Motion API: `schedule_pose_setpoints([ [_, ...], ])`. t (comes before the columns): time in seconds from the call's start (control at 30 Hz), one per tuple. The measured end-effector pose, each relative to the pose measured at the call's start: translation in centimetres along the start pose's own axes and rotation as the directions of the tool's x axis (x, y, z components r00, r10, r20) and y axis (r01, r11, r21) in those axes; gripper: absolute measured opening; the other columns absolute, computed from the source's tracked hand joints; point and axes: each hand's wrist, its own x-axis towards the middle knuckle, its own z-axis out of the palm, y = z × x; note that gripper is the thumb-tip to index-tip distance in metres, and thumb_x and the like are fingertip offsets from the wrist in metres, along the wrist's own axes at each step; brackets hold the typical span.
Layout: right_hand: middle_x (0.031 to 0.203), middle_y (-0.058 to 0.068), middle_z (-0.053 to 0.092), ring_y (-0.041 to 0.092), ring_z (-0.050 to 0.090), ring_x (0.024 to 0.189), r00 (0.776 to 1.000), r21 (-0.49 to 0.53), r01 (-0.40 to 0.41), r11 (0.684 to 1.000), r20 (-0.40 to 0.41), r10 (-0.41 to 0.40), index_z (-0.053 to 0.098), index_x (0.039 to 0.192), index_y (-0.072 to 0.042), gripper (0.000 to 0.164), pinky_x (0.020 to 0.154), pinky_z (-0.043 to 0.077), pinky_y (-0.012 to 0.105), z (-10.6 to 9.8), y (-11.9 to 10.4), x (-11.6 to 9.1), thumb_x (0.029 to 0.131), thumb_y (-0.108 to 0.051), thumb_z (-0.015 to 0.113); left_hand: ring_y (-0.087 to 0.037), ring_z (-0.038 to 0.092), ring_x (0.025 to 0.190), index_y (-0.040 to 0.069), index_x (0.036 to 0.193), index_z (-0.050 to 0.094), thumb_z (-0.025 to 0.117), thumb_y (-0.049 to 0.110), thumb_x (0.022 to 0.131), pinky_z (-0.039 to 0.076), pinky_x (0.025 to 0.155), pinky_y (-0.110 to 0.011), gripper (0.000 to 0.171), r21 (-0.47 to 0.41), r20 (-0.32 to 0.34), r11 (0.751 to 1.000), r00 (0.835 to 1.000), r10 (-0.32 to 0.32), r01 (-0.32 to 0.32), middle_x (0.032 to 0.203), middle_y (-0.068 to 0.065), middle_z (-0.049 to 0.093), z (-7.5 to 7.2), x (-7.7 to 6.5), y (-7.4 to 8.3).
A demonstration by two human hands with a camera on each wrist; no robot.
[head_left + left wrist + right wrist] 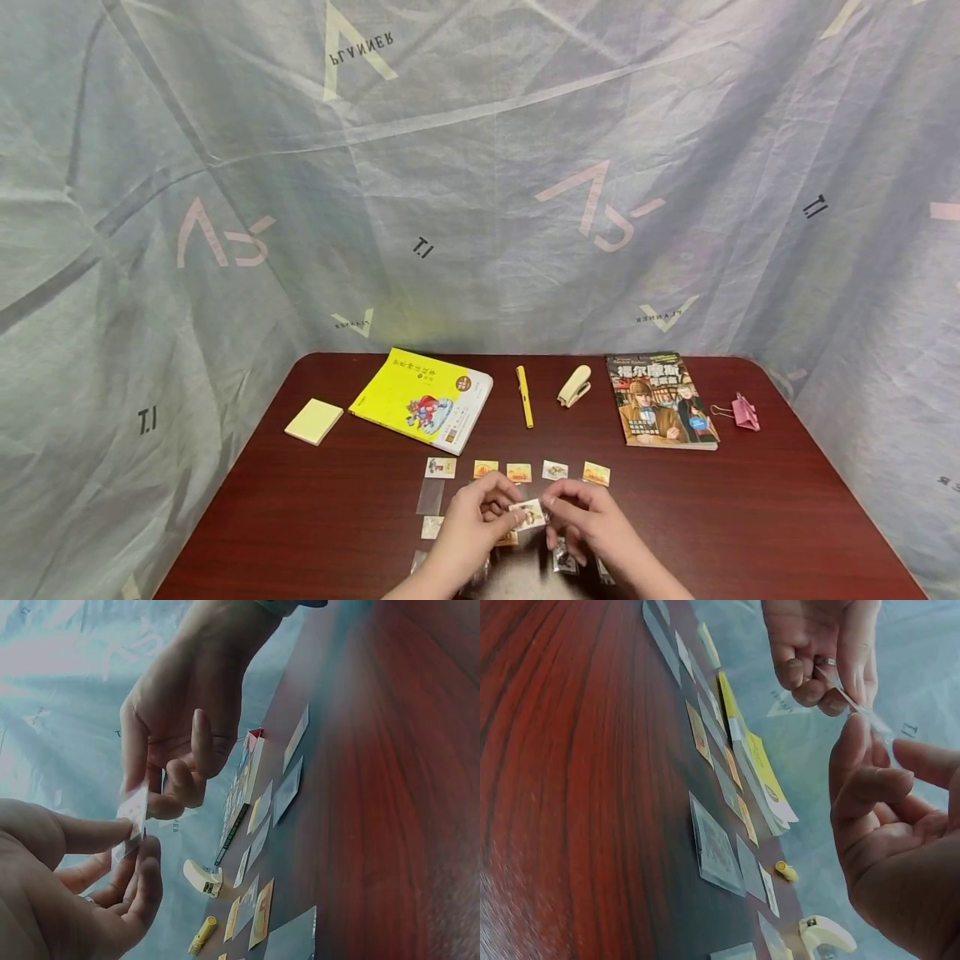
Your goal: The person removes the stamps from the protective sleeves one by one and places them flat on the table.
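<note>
Between both hands is a small stamp-like picture card (pixel 530 513) with a white border, held above the table. My left hand (pixel 480 521) pinches its left side between thumb and fingers. At the card's right edge, the thumb and index finger of my right hand (pixel 588 521) pinch it, the other fingers loosely bent. Glossy clear plastic (pixel 875 724) shows at the held edge in the right wrist view. Similar picture cards lie in a row behind the hands, one (pixel 440 467) at the left end and another (pixel 596 473) at the right end.
A clear sleeve (pixel 430 497) and more cards lie around the hands, partly hidden. Farther back are a sticky-note pad (pixel 314 421), a yellow book (pixel 420 398), a yellow pen (pixel 525 397), a cream stapler (pixel 574 387), a comic-style book (pixel 660 402) and a pink binder clip (pixel 744 412).
</note>
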Motion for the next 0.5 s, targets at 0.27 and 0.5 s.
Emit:
schedule_pose_setpoints([
  [0.27, 0.073, 0.017, 0.062, 0.013, 0.060, 0.057, 0.988, 0.230, 0.050, 0.972, 0.129, -0.081, 0.049, 0.109, 0.015, 0.026, 0.033, 0.022, 0.042, -0.25, 0.29, 0.10, 0.099, -0.008, 0.041, -0.012, 0.059, 0.071, 0.007, 0.095, 0.062, 0.073, 0.016, 0.079, 0.049, 0.060, -0.022, 0.022, -0.130, 0.033, 0.989, 0.997, -0.066, 0.070, 0.082, -0.009, 0.065, -0.19, -0.09, 0.27],
  [0.5, 0.076, 0.011, 0.062, 0.014, 0.061, 0.062, 0.985, 0.270, 0.052, 0.962, 0.142, -0.093, 0.047, 0.112, 0.015, 0.026, 0.035, 0.021, 0.041, -0.20, 0.42, 0.08, 0.099, -0.006, 0.041, -0.011, 0.059, 0.070, 0.005, 0.100, 0.061, 0.073, 0.015, 0.080, 0.049, 0.059, -0.023, 0.025, -0.200, 0.060, 0.971, 0.991, -0.121, 0.130, 0.085, -0.008, 0.064, -0.28, 0.02, 0.32],
])
